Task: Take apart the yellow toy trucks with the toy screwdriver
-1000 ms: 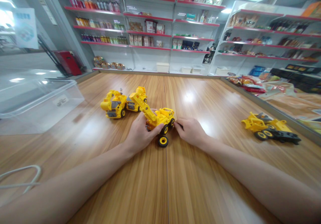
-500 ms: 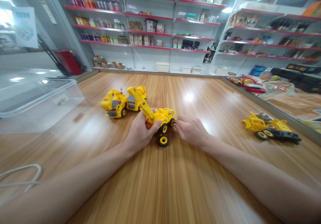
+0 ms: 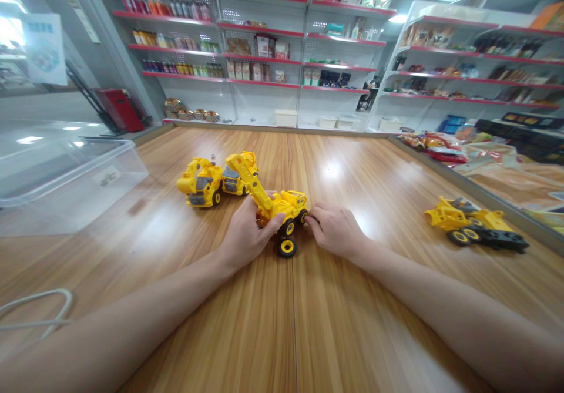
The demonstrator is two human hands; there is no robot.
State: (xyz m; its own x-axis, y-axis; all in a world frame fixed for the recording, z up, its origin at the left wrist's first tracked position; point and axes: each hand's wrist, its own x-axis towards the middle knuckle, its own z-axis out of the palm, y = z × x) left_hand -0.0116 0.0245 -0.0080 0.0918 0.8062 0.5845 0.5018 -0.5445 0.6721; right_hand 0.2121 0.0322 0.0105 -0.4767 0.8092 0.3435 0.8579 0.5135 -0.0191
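A yellow toy crane truck (image 3: pixel 282 203), its boom slanting up to the left, is gripped in my left hand (image 3: pixel 245 229) with the thumb across its near side. My right hand (image 3: pixel 337 228) is closed in a pinch against the truck's front wheel (image 3: pixel 302 216); whatever lies between those fingertips is too small to make out. Just below the truck, a loose black wheel with a yellow hub (image 3: pixel 287 248) lies on the wooden table (image 3: pixel 335 322).
Two more yellow toy trucks, one at the left (image 3: pixel 200 184) and one behind it (image 3: pixel 233 180), stand beyond my left hand. Yellow and black toy vehicle parts (image 3: pixel 473 225) lie at the right. A clear plastic bin (image 3: pixel 70 184) and a white cable (image 3: pixel 66 305) are on the left.
The toy truck has tipped slightly, its boom end shifting a little to the right. My right fingers remain pinched by the front wheel; the loose wheel has stayed put.
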